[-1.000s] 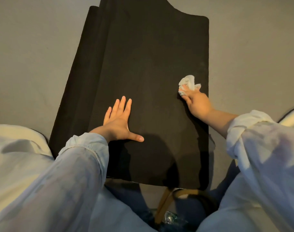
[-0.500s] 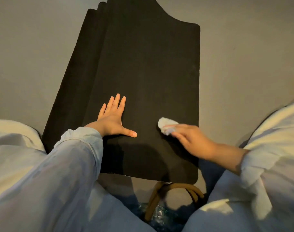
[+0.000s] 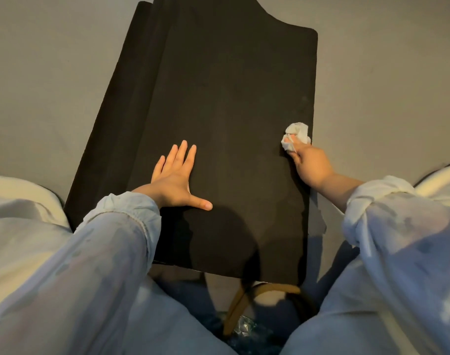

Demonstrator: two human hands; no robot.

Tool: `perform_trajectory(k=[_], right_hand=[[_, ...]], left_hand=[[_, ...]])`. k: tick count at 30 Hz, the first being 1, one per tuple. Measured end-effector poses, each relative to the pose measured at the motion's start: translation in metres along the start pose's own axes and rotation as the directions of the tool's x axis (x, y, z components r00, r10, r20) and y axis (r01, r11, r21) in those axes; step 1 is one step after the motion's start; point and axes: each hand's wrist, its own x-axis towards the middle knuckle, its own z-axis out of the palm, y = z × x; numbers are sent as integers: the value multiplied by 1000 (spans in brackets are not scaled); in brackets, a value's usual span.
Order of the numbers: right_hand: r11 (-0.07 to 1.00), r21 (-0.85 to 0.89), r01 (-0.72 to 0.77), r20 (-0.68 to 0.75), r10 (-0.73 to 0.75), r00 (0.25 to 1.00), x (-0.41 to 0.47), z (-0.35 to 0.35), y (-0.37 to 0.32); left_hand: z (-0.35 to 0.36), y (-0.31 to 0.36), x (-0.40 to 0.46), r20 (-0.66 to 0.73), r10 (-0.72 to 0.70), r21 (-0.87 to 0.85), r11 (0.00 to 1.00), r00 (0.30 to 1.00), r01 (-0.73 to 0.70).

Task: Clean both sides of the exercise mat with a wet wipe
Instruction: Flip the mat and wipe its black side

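- I find the exercise mat (image 3: 218, 124), black and folded over itself, lying on the grey floor (image 3: 52, 85) and running from 6 o'clock up to 12 o'clock in the head view.
- My left hand (image 3: 176, 179) rests flat on the mat at about 7 o'clock of its centre, fingers straight, thumb spread, holding nothing.
- My right hand (image 3: 312, 166) grips a crumpled wet wipe (image 3: 295, 135), fingers curled round it, at the mat's 3 o'clock edge.
- Risk: the wipe sits right at the edge; a stroke outward would run onto the floor and pick up dirt.
- Risk: the bunched wipe covers little surface, so streaks may be missed.
- Risk: if the flat hand lifts, the folded layers could slide under the wiping.
- Underside: I judge it not yet shown clean.
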Motion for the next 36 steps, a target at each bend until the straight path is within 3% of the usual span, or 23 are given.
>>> perform_trajectory(k=[7, 10, 11, 12, 14, 16, 17, 19, 21, 24, 29, 32, 36], right_hand=[[958, 57, 282, 234, -287, 929, -88, -5, 19], [967, 97, 236, 364, -256, 895, -129, -5, 12], [965, 203, 166, 425, -239, 873, -141, -1, 10], [953, 214, 213, 451, -290, 844, -154, 0, 9], [850, 138, 509, 539, -495, 682, -178, -7, 5], [860, 161, 484, 588, -478, 653, -183, -8, 5], [857, 194, 478, 540, -500, 677, -183, -10, 5], [863, 270, 427, 342, -500, 796, -168, -17, 0], [921, 241, 305, 153, -347, 926, -139, -25, -2], [978, 151, 146, 13, -149, 989, -94, -23, 2], [987, 143, 66, 55, -75, 996, -92, 4, -12], [982, 126, 140, 155, -159, 975, -113, 5, -14], [947, 194, 254, 324, -306, 895, -155, 4, -17]], left_hand=[[0, 2, 0, -14, -7, 22, 1000, 1000, 7], [0, 3, -2, -30, -6, 24, 1000, 1000, 6], [1, 3, -2, -34, -5, 26, 1000, 999, 6], [1, 3, -2, -37, -5, 26, 1000, 999, 6], [1, 3, -3, -39, -4, 25, 1000, 999, 5], [2, 3, -3, -39, -3, 28, 1000, 999, 4], [3, 3, -2, -40, -3, 31, 1000, 999, 4], [4, 2, -2, -40, -3, 34, 999, 999, 5], [3, 3, -2, -32, -7, 33, 999, 999, 8], [3, 3, -2, -19, -14, 35, 999, 1000, 15], [2, 2, -1, -12, -15, 29, 999, 1000, 15], [0, 2, -1, -19, -12, 29, 1000, 1000, 12], [0, 2, -3, -26, -10, 28, 1000, 1000, 11]])
